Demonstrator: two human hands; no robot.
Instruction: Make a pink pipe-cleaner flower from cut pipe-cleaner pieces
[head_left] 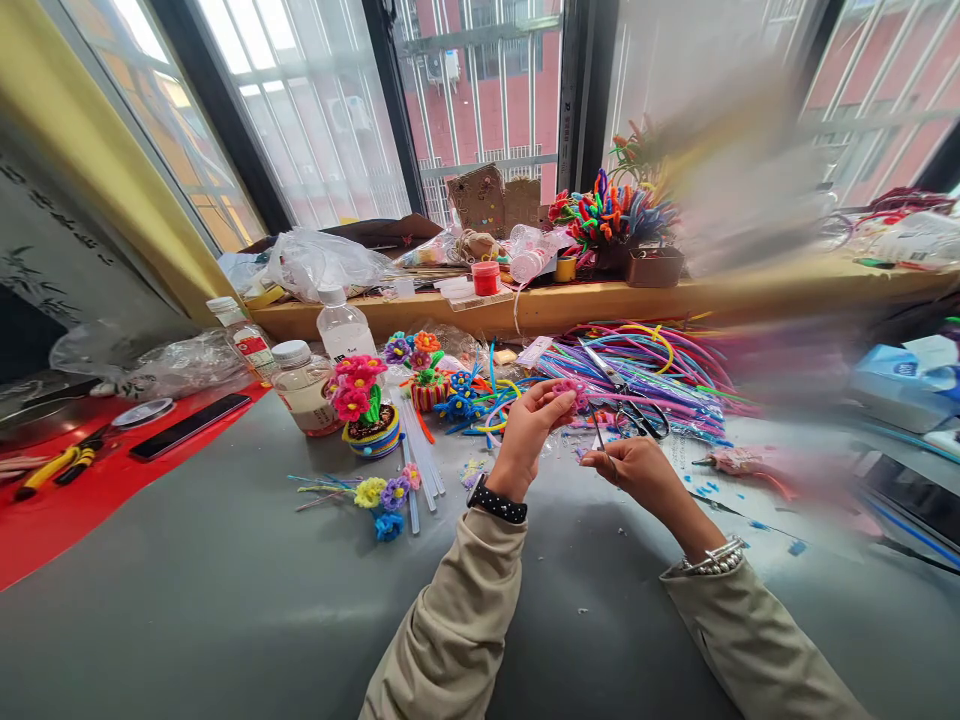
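My left hand point(531, 430) is closed in a pinch around a small pink pipe-cleaner flower point(570, 392), its fingers partly covering it. My right hand point(636, 468) is closed on a thin dark rod-like piece point(598, 432) that points up toward the flower; its exact kind is unclear. Just beyond both hands, black-handled scissors point(616, 382) lie on a heap of colourful pipe cleaners point(675, 345). Loose pipe-cleaner flowers in yellow, purple, pink and blue point(388, 495) rest on the table to the left. Behind them stands a small pot point(375, 437) with pink flowers.
Clear glue sticks point(421, 455) lie left of my hands, with bottles point(298, 388) behind. At right is a glue gun point(750, 462), beside a blurred, see-through patch. A phone point(189, 426) and yellow-black pliers point(64, 465) lie on red sheeting. The windowsill point(420, 315) is cluttered.
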